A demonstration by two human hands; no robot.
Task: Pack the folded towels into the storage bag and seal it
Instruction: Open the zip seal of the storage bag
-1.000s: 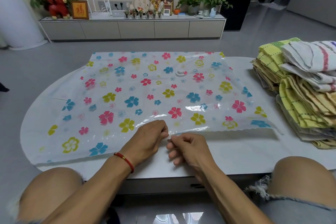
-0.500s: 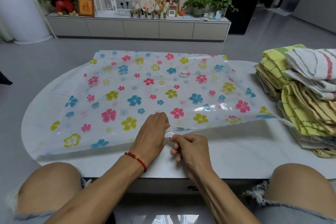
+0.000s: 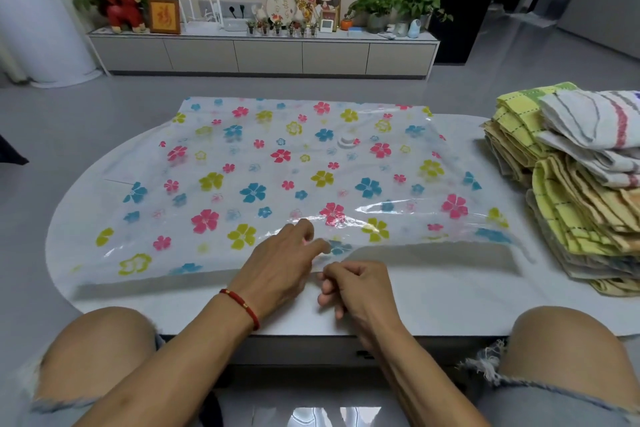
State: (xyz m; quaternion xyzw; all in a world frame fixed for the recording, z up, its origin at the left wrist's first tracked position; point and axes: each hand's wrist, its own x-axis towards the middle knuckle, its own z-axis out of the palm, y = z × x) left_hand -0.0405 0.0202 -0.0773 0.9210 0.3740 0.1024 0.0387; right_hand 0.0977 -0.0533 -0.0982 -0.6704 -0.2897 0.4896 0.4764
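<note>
The storage bag (image 3: 277,180) is lying flat and empty on the surface (image 3: 433,291), the folded towels (image 3: 571,184) still waiting right of it, while the left hand (image 3: 280,263) and right hand (image 3: 356,284) are pinching its near edge, opening it

A single wide-angle view comes from the person's head, tilted forward and down over the white desk (image 3: 433,291). It sits close above the near edge, so both forearms and bare knees fill the bottom of the frame. It faces across the desk toward a low sideboard (image 3: 263,54) against the far wall, with straight lines bowing near the edges.
</note>
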